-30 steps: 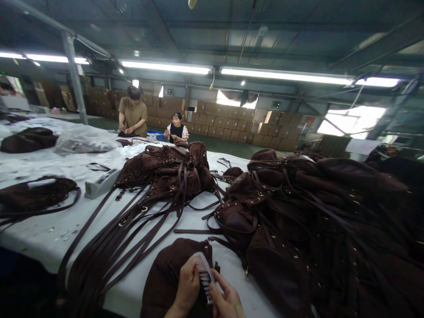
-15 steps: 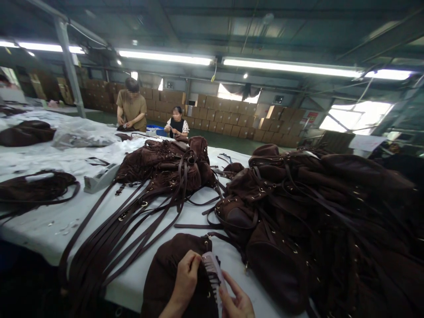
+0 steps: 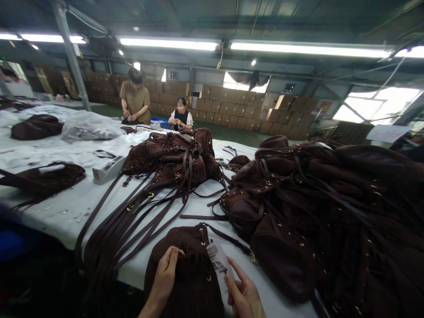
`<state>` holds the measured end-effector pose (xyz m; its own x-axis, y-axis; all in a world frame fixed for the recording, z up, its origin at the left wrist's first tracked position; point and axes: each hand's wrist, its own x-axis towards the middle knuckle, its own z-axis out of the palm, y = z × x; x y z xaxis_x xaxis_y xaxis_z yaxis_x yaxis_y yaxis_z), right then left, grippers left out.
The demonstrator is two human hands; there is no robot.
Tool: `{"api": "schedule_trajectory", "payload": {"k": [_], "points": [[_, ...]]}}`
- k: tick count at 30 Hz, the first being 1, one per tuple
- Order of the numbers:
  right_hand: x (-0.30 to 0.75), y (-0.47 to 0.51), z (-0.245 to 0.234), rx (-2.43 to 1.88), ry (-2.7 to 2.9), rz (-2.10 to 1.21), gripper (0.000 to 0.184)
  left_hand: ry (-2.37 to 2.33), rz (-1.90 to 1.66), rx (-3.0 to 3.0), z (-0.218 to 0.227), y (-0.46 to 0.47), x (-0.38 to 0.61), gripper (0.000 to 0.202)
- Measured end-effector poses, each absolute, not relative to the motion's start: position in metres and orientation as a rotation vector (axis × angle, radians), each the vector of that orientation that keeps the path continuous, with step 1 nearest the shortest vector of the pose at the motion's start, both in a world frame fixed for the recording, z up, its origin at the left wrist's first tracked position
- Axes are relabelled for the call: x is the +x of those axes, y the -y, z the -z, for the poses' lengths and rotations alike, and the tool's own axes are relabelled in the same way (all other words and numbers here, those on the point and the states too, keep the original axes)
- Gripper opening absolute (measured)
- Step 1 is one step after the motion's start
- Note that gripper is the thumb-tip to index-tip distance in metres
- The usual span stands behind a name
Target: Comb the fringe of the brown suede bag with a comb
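Observation:
A dark brown suede bag [image 3: 185,269] lies on the white table [image 3: 66,207] right in front of me. My left hand [image 3: 164,277] rests on it with fingers curled, pinching the suede near the bag's top edge. My right hand [image 3: 244,295] sits just right of the bag and holds a white barcode tag [image 3: 217,261] upright between thumb and fingers. The tag stands over the bag's upper right side, beside a thin strap [image 3: 228,238] that runs off toward the right pile.
A large heap of brown bags [image 3: 324,207] fills the right side. Another pile [image 3: 172,159] with long straps [image 3: 122,221] trailing over the near table edge lies centre left. A grey tape dispenser [image 3: 108,169] and a single bag [image 3: 46,176] sit left. Two people [image 3: 135,99] work at the far end.
My left hand has let go of the tag and moved down-left onto the bag. The tag has turned so its barcode face shows. The view has dropped slightly.

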<state>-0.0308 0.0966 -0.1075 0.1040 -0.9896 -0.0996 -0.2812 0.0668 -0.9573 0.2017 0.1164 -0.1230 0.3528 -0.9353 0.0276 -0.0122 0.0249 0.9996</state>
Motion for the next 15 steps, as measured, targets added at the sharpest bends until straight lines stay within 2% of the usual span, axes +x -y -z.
{"api": "schedule_trajectory", "payload": {"k": [2,5,7,10,11,14,15], "points": [[-0.038,-0.091,0.097,-1.674,-1.426,0.957,0.097,1.079,0.852,1.334,0.117,-0.122,0.205,0.048],[-0.056,-0.087,0.074,-2.015,-1.434,1.046,0.066,1.214,0.525,1.377,0.109,-0.128,0.215,0.036],[-0.068,-0.091,0.059,-2.007,-1.44,1.15,0.06,1.221,0.282,1.412,0.103,-0.132,0.22,0.03],[-0.074,-0.106,0.049,-1.742,-1.486,1.197,0.068,1.366,0.124,1.455,0.091,-0.134,0.212,0.016],[-0.073,-0.112,0.049,-1.653,-1.483,1.179,0.072,1.469,0.128,1.489,0.087,-0.133,0.203,0.025],[-0.066,-0.124,0.056,-1.498,-1.452,1.122,0.083,1.775,0.176,1.649,0.086,-0.124,0.167,0.075],[-0.064,-0.127,0.06,-1.484,-1.458,1.109,0.084,1.823,0.168,1.723,0.09,-0.12,0.155,0.086]]}}
